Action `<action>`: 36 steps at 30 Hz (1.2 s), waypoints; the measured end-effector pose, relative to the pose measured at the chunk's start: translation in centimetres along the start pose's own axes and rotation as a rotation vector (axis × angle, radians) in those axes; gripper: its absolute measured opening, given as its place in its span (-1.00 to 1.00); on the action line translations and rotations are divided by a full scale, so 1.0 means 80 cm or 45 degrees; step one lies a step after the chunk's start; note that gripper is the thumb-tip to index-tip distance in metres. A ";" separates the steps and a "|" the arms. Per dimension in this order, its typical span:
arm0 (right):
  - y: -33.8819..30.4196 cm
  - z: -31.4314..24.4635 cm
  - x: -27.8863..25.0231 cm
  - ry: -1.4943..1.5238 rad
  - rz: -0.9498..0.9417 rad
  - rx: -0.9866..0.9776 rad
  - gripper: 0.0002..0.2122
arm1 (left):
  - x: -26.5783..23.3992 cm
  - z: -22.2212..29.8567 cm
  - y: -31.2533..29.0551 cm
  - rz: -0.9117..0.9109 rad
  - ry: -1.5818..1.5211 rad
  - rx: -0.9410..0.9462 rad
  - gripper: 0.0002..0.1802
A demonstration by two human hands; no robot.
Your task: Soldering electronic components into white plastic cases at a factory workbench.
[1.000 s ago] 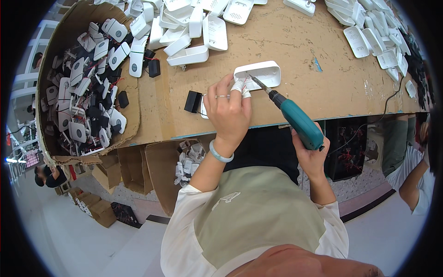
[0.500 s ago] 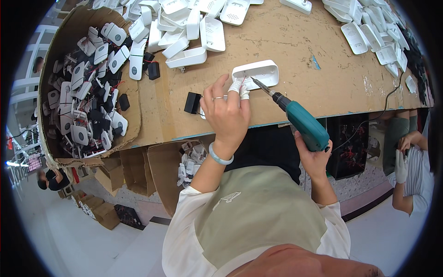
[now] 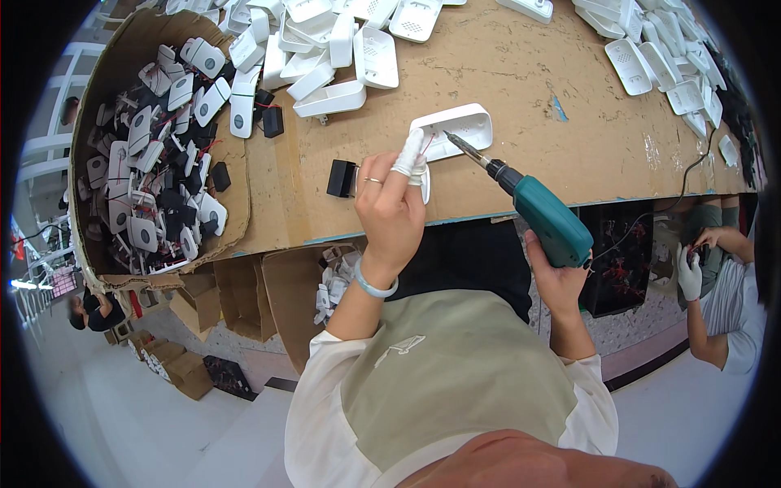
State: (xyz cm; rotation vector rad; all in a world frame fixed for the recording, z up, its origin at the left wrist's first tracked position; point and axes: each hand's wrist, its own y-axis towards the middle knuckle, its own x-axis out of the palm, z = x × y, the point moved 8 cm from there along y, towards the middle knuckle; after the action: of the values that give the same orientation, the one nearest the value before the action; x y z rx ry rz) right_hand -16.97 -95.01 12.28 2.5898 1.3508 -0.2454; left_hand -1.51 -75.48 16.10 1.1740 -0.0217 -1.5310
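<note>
On the cardboard-topped bench (image 3: 521, 89), the left hand (image 3: 390, 207) pins 1 white casing (image 3: 453, 130); the right hand (image 3: 557, 281) clenches a teal electric screwdriver (image 3: 541, 211).

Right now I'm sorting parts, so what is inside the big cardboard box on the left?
The cardboard box holds a heap of white plastic shells mixed with small black parts and thin wires. Whatever lies deeper in the pile or on the box floor is covered.

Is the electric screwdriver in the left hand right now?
No, the right hand grips the teal electric screwdriver, while the left hand steadies the white plastic housing.
</note>
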 end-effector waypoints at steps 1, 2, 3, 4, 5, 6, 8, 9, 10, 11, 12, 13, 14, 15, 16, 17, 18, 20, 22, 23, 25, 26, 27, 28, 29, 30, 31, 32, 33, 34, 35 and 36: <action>0.000 -0.001 -0.001 0.016 0.032 -0.020 -0.85 | -0.002 -0.005 0.002 0.061 -0.064 -0.103 -0.73; 0.001 0.000 -0.001 0.016 0.031 -0.021 -0.85 | -0.002 -0.012 0.002 0.122 -0.128 -0.205 -0.75; 0.001 0.000 -0.001 0.022 0.032 -0.024 -0.85 | -0.002 -0.015 0.003 0.198 -0.199 -0.258 -0.79; 0.001 -0.001 -0.001 0.028 0.032 -0.027 -0.85 | -0.001 -0.016 0.005 0.195 -0.200 -0.258 -0.79; 0.001 -0.001 -0.002 0.027 0.033 -0.024 -0.85 | 0.001 -0.013 0.006 0.169 -0.154 -0.210 -0.77; 0.002 0.001 -0.001 0.018 0.023 -0.016 -0.85 | 0.003 -0.011 0.008 0.143 -0.106 -0.161 -0.74; 0.003 0.002 0.000 0.009 0.011 -0.007 -0.84 | 0.008 -0.012 0.007 0.131 -0.085 -0.106 -0.75; 0.002 0.004 0.001 -0.011 0.011 -0.012 -0.84 | 0.011 -0.008 0.008 0.105 0.030 -0.062 -0.75; 0.003 0.004 0.001 -0.031 0.010 -0.018 -0.83 | 0.014 -0.004 0.009 0.080 0.144 -0.019 -0.74; 0.004 0.004 0.001 -0.031 0.010 -0.017 -0.83 | 0.016 -0.003 0.009 0.079 0.144 -0.019 -0.74; 0.006 0.002 0.004 -0.065 -0.022 -0.026 -0.83 | 0.019 -0.002 0.010 0.051 0.218 -0.033 -0.76; 0.008 0.001 0.007 -0.099 -0.054 -0.035 -0.82 | 0.023 -0.002 0.011 0.024 0.293 -0.048 -0.78; 0.010 0.001 0.008 -0.098 -0.055 -0.035 -0.82 | 0.024 0.002 0.014 0.024 0.294 -0.048 -0.78; 0.012 0.000 0.011 -0.108 -0.062 -0.057 -0.82 | 0.021 0.007 0.018 0.056 0.346 -0.037 -0.78; 0.013 -0.002 0.013 -0.118 -0.070 -0.078 -0.81 | 0.018 0.011 0.020 0.088 0.397 -0.025 -0.79; 0.014 0.000 0.014 -0.116 -0.071 -0.077 -0.81 | 0.018 0.012 0.020 0.087 0.399 -0.025 -0.79; 0.015 0.001 0.015 -0.113 -0.070 -0.081 -0.80 | 0.020 0.011 0.021 0.081 0.408 -0.053 -0.80; 0.017 0.005 0.016 -0.110 -0.067 -0.085 -0.79 | 0.023 0.007 0.021 0.074 0.416 -0.081 -0.81; 0.017 0.005 0.017 -0.126 -0.073 -0.114 -0.77 | 0.027 0.001 0.019 0.079 0.406 -0.077 -0.81; 0.018 0.005 0.018 -0.126 -0.073 -0.112 -0.77 | 0.028 0.000 0.018 0.078 0.406 -0.077 -0.81; 0.021 0.001 0.019 -0.150 -0.085 -0.113 -0.76 | 0.032 -0.001 0.019 0.038 0.388 -0.072 -0.80; 0.021 0.002 0.020 -0.150 -0.085 -0.112 -0.76 | 0.032 -0.001 0.018 0.036 0.388 -0.072 -0.80; 0.021 0.003 0.020 -0.137 -0.085 -0.118 -0.76 | 0.033 -0.001 0.018 0.036 0.402 -0.069 -0.80; 0.021 0.004 0.021 -0.125 -0.085 -0.124 -0.76 | 0.034 -0.001 0.019 0.035 0.417 -0.065 -0.79; 0.022 0.004 0.021 -0.125 -0.084 -0.123 -0.76 | 0.034 -0.002 0.019 0.034 0.416 -0.065 -0.79; 0.022 0.004 0.021 -0.124 -0.085 -0.124 -0.76 | 0.034 -0.002 0.018 0.031 0.418 -0.068 -0.80; 0.023 0.004 0.021 -0.123 -0.087 -0.126 -0.76 | 0.034 -0.003 0.018 0.028 0.419 -0.071 -0.80; 0.023 0.003 0.021 -0.124 -0.087 -0.124 -0.76 | 0.035 -0.003 0.019 0.027 0.419 -0.072 -0.80; 0.024 0.001 0.021 -0.137 -0.092 -0.137 -0.77 | 0.035 -0.002 0.019 0.026 0.432 -0.066 -0.80; 0.024 -0.001 0.021 -0.150 -0.097 -0.150 -0.77 | 0.035 -0.002 0.019 0.025 0.446 -0.059 -0.81; 0.025 -0.001 0.022 -0.150 -0.098 -0.149 -0.77 | 0.036 -0.002 0.018 0.024 0.446 -0.060 -0.81; 0.025 -0.001 0.022 -0.154 -0.101 -0.160 -0.78 | 0.037 -0.002 0.018 0.027 0.448 -0.063 -0.81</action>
State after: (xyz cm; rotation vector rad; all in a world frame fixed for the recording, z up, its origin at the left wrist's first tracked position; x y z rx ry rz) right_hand -14.35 -94.71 12.16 2.3822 1.3810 -0.3144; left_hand 0.10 -78.10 14.99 1.3831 0.2370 -1.2817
